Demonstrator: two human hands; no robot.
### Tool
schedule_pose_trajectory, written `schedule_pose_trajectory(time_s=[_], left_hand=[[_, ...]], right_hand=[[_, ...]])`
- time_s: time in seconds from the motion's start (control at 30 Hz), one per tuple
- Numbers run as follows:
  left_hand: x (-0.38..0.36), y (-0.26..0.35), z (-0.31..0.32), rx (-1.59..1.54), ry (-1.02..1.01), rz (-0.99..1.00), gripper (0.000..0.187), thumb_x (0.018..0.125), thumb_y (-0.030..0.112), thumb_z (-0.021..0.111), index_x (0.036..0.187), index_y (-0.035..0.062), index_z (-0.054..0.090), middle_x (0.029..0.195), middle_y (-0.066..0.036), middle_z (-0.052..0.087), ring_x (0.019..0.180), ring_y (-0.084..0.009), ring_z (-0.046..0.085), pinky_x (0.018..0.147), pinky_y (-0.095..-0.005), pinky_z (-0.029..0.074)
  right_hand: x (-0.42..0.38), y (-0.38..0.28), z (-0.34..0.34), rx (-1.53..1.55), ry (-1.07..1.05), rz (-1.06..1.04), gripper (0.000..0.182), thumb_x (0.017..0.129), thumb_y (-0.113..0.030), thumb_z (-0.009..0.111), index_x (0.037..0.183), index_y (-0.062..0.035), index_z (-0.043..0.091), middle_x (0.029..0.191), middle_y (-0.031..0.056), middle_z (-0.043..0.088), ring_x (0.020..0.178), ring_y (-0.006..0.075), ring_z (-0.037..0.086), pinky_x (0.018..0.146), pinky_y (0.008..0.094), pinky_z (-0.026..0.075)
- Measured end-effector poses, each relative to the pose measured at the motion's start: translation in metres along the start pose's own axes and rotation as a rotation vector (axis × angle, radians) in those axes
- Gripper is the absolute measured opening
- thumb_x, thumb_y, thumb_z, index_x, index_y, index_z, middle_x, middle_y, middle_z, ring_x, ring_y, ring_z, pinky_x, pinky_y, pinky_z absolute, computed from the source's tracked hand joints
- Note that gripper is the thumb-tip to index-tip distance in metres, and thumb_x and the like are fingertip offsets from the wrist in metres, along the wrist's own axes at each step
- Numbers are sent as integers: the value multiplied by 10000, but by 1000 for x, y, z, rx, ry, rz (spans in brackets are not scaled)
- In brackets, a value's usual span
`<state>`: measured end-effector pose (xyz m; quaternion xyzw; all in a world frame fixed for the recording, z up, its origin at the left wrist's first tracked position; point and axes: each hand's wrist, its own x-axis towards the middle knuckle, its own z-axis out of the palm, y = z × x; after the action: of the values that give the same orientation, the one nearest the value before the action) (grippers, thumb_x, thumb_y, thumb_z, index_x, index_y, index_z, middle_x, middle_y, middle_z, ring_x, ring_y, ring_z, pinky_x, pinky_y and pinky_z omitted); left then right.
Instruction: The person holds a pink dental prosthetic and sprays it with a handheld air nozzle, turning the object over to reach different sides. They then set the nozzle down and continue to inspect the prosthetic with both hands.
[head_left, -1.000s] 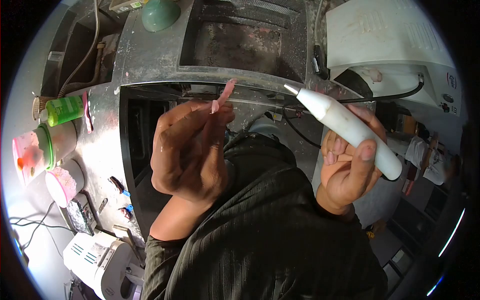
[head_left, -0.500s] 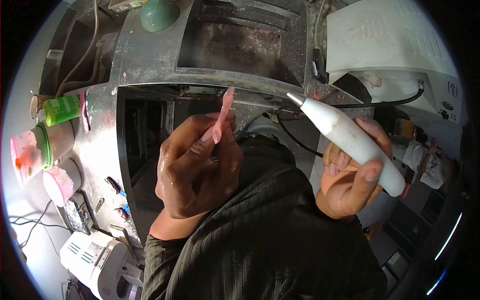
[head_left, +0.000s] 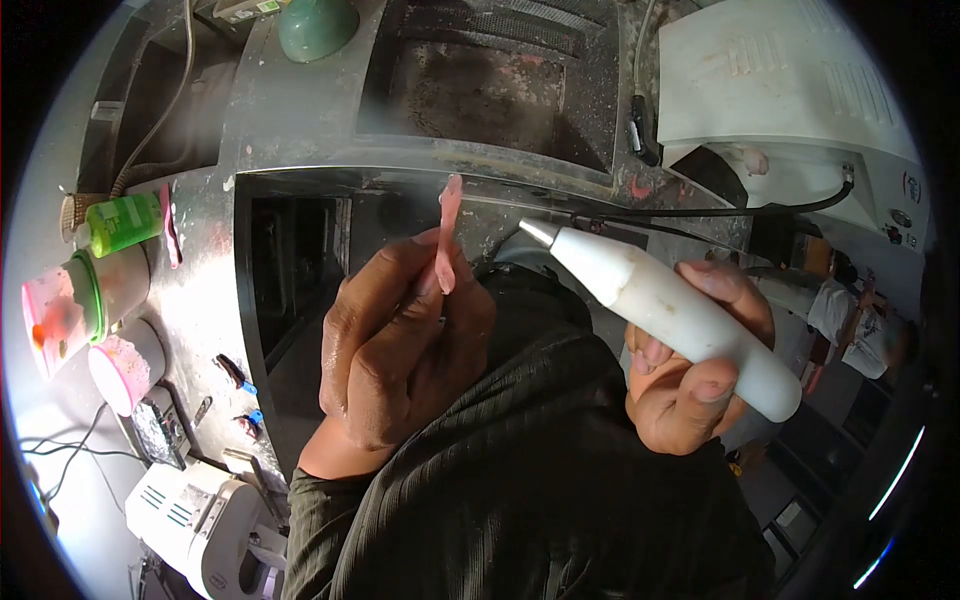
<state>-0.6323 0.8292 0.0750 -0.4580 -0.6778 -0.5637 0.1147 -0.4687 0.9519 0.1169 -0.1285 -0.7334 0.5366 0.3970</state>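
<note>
My left hand (head_left: 400, 350) is closed, palm side hidden, and pinches a thin, glossy pink denture plate (head_left: 449, 235) that stands nearly upright and shows edge-on. Wet streaks glisten on the skin of this hand. In my right hand (head_left: 690, 385) is a thick white handpiece (head_left: 665, 310), fingers and thumb wrapped about its body. Its tapered metal nozzle points up and left toward the denture plate, with a gap between them. A pale haze hangs beyond the left hand.
A recessed dark basin (head_left: 480, 95) lies ahead in the metal bench. At the right stands a white machine (head_left: 780, 80) with a black hose (head_left: 740, 210). Leftward are a green bottle (head_left: 125, 222), pink-stained tubs (head_left: 125, 365) and another white machine (head_left: 195, 520). Below the bench edge sits an open drawer space (head_left: 300, 270).
The handpiece has moved left and slightly down, bringing its nozzle closer to the denture plate. The plate has turned a little more upright. White haze has appeared over the bench.
</note>
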Motion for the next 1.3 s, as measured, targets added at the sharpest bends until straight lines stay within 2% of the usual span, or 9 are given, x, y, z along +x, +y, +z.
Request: schedule_pose_trajectory(time_s=[0.03,0.17,0.23,0.43,0.47,0.53,0.67,0.73,1.3], left_hand=[[1,0,-2,44,-10,32,288,772,-117,724,984,-56,539,902,-247,665,656,-240,674,540,-279,554],[6,1,-7,103,-95,-14,272,768,-123,721,962,-50,545,930,-246,663,683,-248,678,552,-281,559],[3,-8,-2,49,4,106,252,766,-125,717,934,-46,546,921,-246,663,661,-252,677,533,-284,558],[4,-11,-4,33,22,122,232,762,-121,721,901,-48,550,927,-261,663,629,-255,680,502,-293,556],[5,-10,-5,34,23,122,232,762,-121,721,901,-48,550,927,-261,663,629,-255,680,502,-293,556],[6,-8,-6,93,-57,106,324,834,-143,641,1051,6,451,811,-276,668,627,-287,687,551,-328,575],[1,-15,-3,16,29,172,284,725,-118,748,937,-67,565,959,-274,661,632,-260,684,506,-294,557],[-1,-15,-1,41,49,175,291,718,-125,750,935,-67,564,964,-274,660,637,-260,685,505,-290,556],[2,-13,1,100,56,204,259,705,-148,739,902,-73,587,987,-250,646,693,-279,708,548,-311,582]], right_hand=[[2,1,3,25,-3,-49,539,914,-305,665,1176,146,530,1115,240,618,615,89,561,571,221,484],[1,-4,16,41,69,43,465,898,-254,677,1130,136,580,1114,263,614,652,114,590,586,230,501],[3,-7,19,62,76,85,417,878,-226,695,1086,127,618,1100,283,613,746,189,644,665,272,544],[8,-4,29,58,79,72,405,875,-218,699,1081,124,626,1081,287,617,921,323,671,817,378,560],[9,-4,29,59,78,73,405,875,-218,699,1081,124,626,1081,287,617,921,323,671,817,378,560],[11,-4,29,28,44,46,401,880,-204,697,1100,121,617,1070,287,618,916,323,672,805,382,568],[12,0,34,43,67,-24,402,885,-182,692,1112,136,597,1065,292,616,903,319,674,794,378,576],[12,-2,32,50,54,37,397,888,-166,686,1112,146,585,1062,298,614,880,315,677,771,371,584],[18,2,32,16,74,-8,388,874,-142,690,1086,167,588,1054,294,625,840,292,678,721,330,581]])
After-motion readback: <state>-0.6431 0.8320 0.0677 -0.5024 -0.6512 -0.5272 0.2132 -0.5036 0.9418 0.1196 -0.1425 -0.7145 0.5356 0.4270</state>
